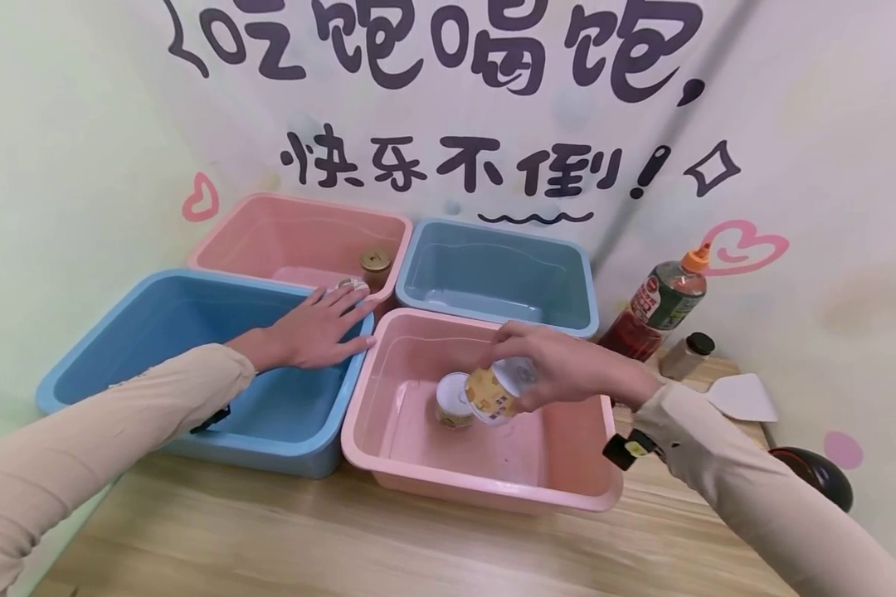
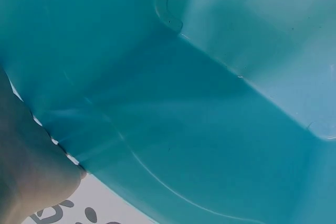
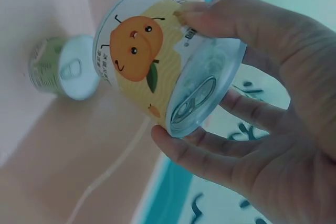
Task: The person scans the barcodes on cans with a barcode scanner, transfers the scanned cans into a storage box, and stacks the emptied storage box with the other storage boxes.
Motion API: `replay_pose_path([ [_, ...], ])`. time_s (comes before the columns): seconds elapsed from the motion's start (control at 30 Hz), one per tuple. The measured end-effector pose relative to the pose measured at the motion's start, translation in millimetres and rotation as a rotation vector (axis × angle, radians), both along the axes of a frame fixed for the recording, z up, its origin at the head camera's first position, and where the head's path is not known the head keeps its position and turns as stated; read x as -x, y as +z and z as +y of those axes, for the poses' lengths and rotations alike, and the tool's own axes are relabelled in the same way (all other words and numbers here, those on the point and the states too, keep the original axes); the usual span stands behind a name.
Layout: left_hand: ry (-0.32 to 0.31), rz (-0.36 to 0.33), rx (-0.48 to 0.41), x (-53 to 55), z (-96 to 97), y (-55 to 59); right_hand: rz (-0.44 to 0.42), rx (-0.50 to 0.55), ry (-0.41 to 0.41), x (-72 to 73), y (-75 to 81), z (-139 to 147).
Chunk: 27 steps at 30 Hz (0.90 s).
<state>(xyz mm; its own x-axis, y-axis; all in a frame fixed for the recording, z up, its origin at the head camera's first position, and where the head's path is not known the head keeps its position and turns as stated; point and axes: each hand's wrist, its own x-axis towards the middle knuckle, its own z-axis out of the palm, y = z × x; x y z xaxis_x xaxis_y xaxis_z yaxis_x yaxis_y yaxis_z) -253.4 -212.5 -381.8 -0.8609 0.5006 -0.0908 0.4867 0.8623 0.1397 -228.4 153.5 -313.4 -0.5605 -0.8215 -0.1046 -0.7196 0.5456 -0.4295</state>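
My right hand (image 1: 571, 365) pinches a tin can (image 3: 142, 51) between thumb and fingers over the front pink bin (image 1: 485, 489). It is tilted, with a ring-pull lid and a yellow-and-white label bearing a cartoon orange fruit. Another can (image 1: 454, 402), with a pale ring-pull lid and a greenish label, stands on that bin's floor just left of it. My left hand (image 1: 317, 327), fingers extended, lies over the back right rim of the large blue bin (image 1: 321, 460). Its fingertips overlap a silvery can top (image 1: 353, 284) in the back pink bin (image 1: 231, 217).
A gold-lidded jar (image 1: 375, 264) is in the back pink bin. Beside it sits a smaller blue bin (image 1: 584, 274). Right of the bins are a sauce bottle (image 1: 672, 290), a black-capped shaker (image 1: 687, 356), a white spatula head (image 1: 742, 398) and a dark rounded object (image 1: 817, 477).
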Motion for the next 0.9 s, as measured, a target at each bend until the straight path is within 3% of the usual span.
replay_pose_path([
  [0.4, -0.008, 0.004, -0.014, -0.4, -1.4, -0.6, 0.087, -0.01, -0.162, -22.8, 30.1, 56],
  [0.67, -0.015, 0.011, -0.009, 0.1, -0.9, -1.6, 0.274, 0.061, -0.191, -42.5, 32.9, 106],
  [0.9, -0.011, 0.01, -0.009, 0.5, -2.2, -1.7, 0.323, 0.04, -0.302, -58.6, 24.9, 152],
])
